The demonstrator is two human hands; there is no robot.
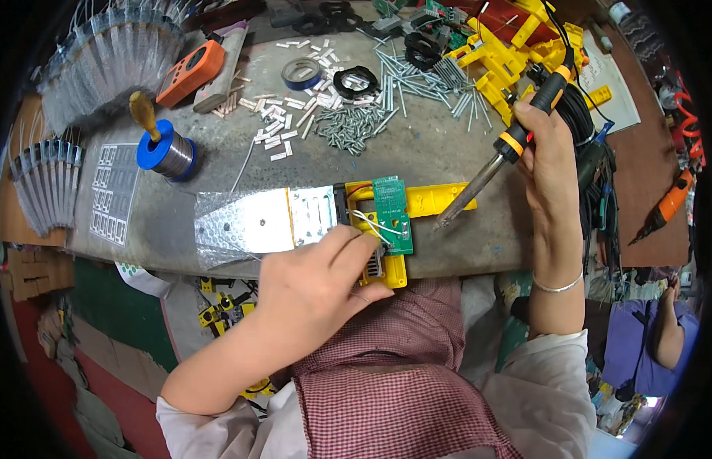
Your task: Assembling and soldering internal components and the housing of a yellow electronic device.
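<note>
My right hand (549,153) grips a black and orange soldering iron (516,138), held slanted with its metal tip down near the right end of a yellow plastic housing (432,200). A green circuit board (392,214) with white wires lies on that housing at the table's near edge. My left hand (318,287) rests on the lower part of the housing, fingers pinching at the wires beside the board. A shiny metal plate (249,222) sticks out to the left of the housing.
A blue spool of solder wire (166,153) stands at the left. An orange meter (189,73), tape rolls (302,73), scattered screws and white parts (348,122) and yellow housings (516,53) fill the back. Another person's arm (666,336) shows at lower right.
</note>
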